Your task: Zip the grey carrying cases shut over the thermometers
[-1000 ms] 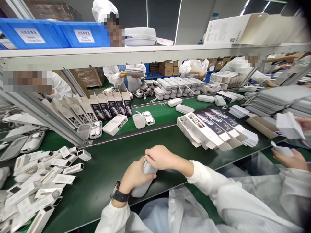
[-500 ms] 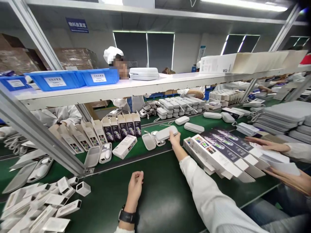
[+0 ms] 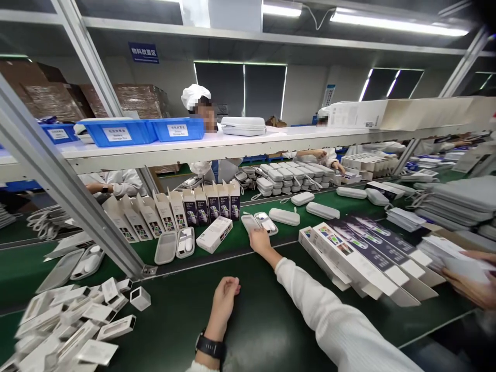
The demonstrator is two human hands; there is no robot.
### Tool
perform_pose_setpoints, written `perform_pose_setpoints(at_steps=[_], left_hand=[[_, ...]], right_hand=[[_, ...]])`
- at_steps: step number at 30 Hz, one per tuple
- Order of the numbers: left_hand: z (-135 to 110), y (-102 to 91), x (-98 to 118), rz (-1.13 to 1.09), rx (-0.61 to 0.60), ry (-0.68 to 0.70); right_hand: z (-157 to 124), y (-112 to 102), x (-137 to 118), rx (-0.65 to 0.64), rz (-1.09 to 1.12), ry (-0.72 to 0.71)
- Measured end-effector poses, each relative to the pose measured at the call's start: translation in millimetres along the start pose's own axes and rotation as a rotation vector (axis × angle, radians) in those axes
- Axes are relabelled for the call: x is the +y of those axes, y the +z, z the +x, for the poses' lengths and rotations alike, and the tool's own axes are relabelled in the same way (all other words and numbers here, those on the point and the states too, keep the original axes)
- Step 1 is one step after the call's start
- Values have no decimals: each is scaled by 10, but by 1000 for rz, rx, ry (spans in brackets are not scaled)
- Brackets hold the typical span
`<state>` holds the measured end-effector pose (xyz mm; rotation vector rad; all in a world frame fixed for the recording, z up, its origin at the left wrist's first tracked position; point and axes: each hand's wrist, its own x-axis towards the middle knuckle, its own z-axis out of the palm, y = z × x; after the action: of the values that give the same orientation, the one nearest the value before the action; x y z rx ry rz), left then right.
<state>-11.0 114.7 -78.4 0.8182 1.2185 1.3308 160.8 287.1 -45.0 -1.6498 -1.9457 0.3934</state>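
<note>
My right hand [image 3: 260,240] reaches forward across the green conveyor belt [image 3: 182,315] to an open white zip case [image 3: 259,222] with a device in one half. Its fingers curl over the case's near edge. Just right of it a closed white case [image 3: 284,216] lies on the far belt. My left hand [image 3: 227,295], with a black watch on the wrist, rests on the near belt. Its fingers are loosely curled and hold nothing.
Upright open product boxes [image 3: 201,206] stand in a row behind another open case [image 3: 175,245]. Flat printed boxes [image 3: 360,256] are stacked at right, small white cartons [image 3: 70,323] piled at left. A slanted metal post [image 3: 77,196] crosses left. A co-worker's hands [image 3: 470,281] hold papers at far right.
My right hand carried the closed case forward, set it on the far belt and moved left to the open case. My left hand let go and rests on the belt. The view tilted up.
</note>
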Motion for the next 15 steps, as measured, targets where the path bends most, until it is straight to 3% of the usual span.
perform_pose_setpoints(at_steps=[4,8,12,15], left_hand=[[33,137,10,-200,-16,-49],[10,330,68,-387,-95,-38],[-132,433,71,-541,-138,15],[-256,404,63,-662,-17,12]], right_hand=[[-143,-418,64,77,180,2],[-793,-758,36,57,367,-94],[-1555,-708,-143,-51,631,-237],[-1883,-480,-266,256,657,-64]])
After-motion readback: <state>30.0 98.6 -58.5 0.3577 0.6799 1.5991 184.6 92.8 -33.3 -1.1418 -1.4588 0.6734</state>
